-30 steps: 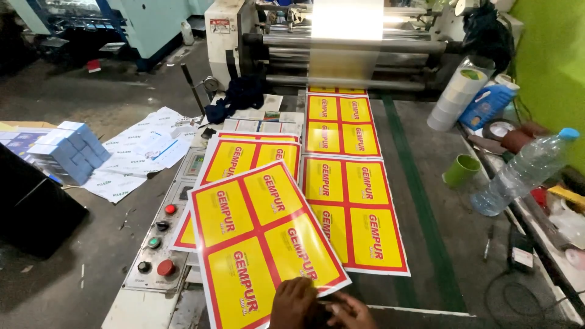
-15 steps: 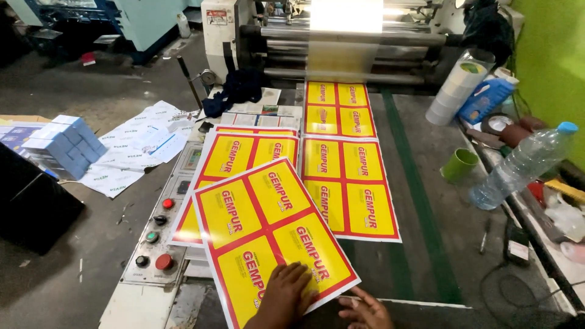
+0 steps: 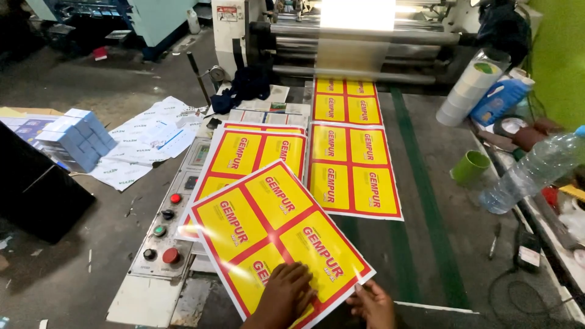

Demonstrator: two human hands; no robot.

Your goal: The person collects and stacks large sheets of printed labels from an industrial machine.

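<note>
At the bottom middle of the frame the left hand point(image 3: 286, 292) lay flat, fingers spread, pressing on the near corner of the top sheet point(image 3: 277, 234), a yellow print with red borders lying tilted across the surface point(image 3: 426, 256). The right hand point(image 3: 373, 303) touched that sheet's lower right edge with its fingertips; whether its grip pinched the edge I could not tell. Under the top sheet sat a second sheet point(image 3: 259, 152), and just right of it a printed strip point(image 3: 350, 152) ran up toward the rollers point(image 3: 359, 36) at the top. A control panel point(image 3: 167, 228) with red and green buttons stood at lower left. Toward the right were a green cup point(image 3: 470, 167), a plastic bottle point(image 3: 536, 170) and tape rolls point(image 3: 466, 91). Blue boxes point(image 3: 76, 137) sat on the floor at left.
</note>
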